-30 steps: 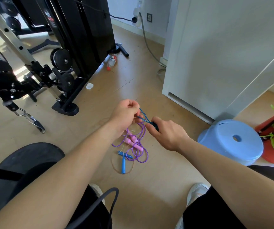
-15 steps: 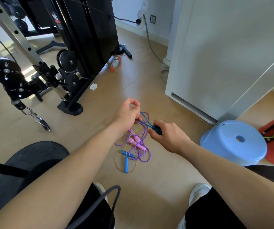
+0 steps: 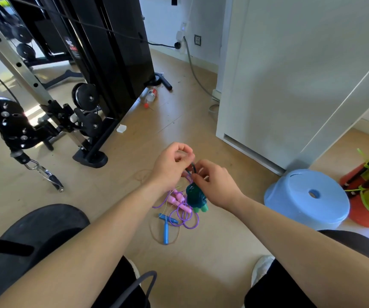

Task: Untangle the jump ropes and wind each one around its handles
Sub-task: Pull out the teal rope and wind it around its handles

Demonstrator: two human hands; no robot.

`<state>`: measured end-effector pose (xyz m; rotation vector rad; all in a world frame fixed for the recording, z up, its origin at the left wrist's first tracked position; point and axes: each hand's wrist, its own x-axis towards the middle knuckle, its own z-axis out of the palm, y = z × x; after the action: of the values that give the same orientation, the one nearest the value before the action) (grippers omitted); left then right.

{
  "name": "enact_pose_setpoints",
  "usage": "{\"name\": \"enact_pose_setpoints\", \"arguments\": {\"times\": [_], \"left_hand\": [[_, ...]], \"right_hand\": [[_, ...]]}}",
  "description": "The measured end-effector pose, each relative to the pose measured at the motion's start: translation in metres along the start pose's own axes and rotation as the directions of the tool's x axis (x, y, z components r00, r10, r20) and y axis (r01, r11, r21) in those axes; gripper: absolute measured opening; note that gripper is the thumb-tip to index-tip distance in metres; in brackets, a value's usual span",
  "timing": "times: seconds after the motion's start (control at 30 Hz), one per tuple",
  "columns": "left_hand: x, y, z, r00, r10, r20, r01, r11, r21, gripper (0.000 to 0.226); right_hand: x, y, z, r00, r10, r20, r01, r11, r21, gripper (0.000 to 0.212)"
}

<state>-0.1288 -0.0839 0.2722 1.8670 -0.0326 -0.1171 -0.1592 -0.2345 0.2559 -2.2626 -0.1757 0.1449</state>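
My left hand (image 3: 170, 165) and right hand (image 3: 214, 185) have met above the pink rope (image 3: 175, 200), both pinching the teal rope (image 3: 195, 197). It looks nearly wound.

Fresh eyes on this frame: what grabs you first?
Both hands meet mid-frame: the left hand and right hand pinch a loop of the teal jump rope, whose wound bundle hangs below the right hand. Beneath, a loose purple jump rope with pink handles lies on the floor. A black cable machine stands left, a blue stool right.
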Motion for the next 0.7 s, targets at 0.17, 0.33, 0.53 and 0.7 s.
{"name": "enact_pose_setpoints", "arguments": {"times": [0.17, 0.33, 0.53, 0.7], "left_hand": [[0.030, -0.004, 0.000, 0.976, -0.160, 0.145, 0.173, 0.981, -0.085, 0.011], [0.111, -0.035, -0.001, 0.982, -0.189, -0.021, 0.187, 0.979, -0.076, 0.012], [0.203, -0.069, -0.005, 0.966, -0.253, -0.048, 0.256, 0.965, 0.053, 0.015], [0.224, 0.009, -0.020, 0.946, -0.319, -0.054, 0.322, 0.945, 0.052, 0.012]], "right_hand": [[0.041, 0.000, -0.011, 0.994, 0.067, -0.088, -0.063, 0.997, 0.041, 0.007], [0.120, 0.029, -0.002, 0.985, 0.131, -0.109, -0.123, 0.989, 0.075, 0.011], [0.219, 0.077, -0.002, 0.971, 0.236, 0.050, -0.238, 0.970, 0.052, 0.016], [0.241, 0.024, -0.059, 0.953, 0.274, 0.132, -0.285, 0.956, 0.068, 0.016]]}}
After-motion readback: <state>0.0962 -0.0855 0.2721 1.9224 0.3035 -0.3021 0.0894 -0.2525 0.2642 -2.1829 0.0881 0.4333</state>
